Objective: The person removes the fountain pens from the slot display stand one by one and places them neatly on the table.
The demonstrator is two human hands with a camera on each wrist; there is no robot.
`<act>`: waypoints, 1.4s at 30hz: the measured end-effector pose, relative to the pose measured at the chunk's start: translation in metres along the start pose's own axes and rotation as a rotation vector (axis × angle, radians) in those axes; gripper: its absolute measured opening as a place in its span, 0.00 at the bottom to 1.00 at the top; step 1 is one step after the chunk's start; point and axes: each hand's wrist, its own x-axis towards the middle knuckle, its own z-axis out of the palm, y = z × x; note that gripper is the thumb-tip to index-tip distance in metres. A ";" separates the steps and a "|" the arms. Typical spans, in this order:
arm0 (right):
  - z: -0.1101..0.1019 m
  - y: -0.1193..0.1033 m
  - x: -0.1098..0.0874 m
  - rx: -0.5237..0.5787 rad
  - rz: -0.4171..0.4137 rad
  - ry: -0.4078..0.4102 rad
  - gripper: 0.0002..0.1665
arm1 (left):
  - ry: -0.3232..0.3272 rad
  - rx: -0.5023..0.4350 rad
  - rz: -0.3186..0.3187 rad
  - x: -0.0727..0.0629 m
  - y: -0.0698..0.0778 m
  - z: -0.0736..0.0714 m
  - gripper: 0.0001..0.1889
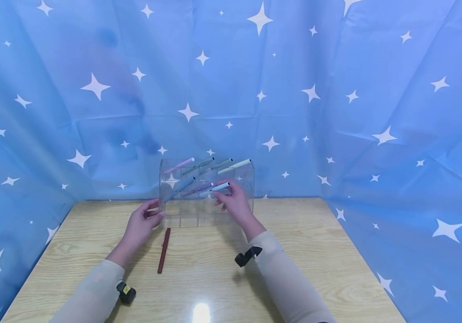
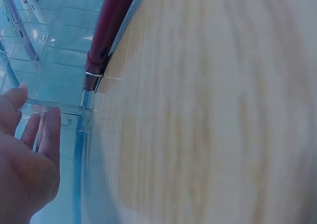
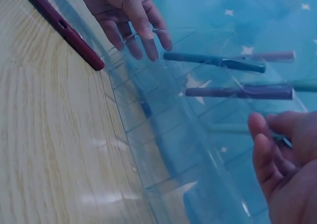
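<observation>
A clear plastic pen organizer (image 1: 190, 220) with several compartments stands at the back of the table. My left hand (image 1: 139, 226) holds its left side wall, with thumb and fingers on either side of the edge in the left wrist view. My right hand (image 1: 236, 204) pinches a light blue pen (image 1: 220, 186) that slants in the middle row. Left of it in that row lean a purple pen (image 1: 198, 190) and a blue pen (image 1: 180, 189). A dark red capped pen (image 1: 164, 250) lies on the table before the organizer's left end.
The upper row holds a pink pen (image 1: 180, 165), two greenish pens and a pale mint pen (image 1: 235, 166), all slanting up to the right. Behind the wooden table (image 1: 295, 251) hangs a blue curtain (image 1: 231, 89) with white stars.
</observation>
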 end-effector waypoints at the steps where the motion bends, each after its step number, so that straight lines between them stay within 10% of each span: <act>1: 0.000 0.000 0.001 -0.009 0.000 -0.011 0.16 | 0.001 -0.002 0.003 0.000 0.000 0.000 0.33; 17: 0.008 0.002 0.009 -0.112 -0.008 -0.040 0.18 | -0.003 0.011 0.005 0.001 -0.002 -0.001 0.33; 42: 0.002 -0.004 -0.011 0.157 -0.175 0.220 0.12 | -0.005 0.002 0.003 0.001 -0.001 -0.001 0.32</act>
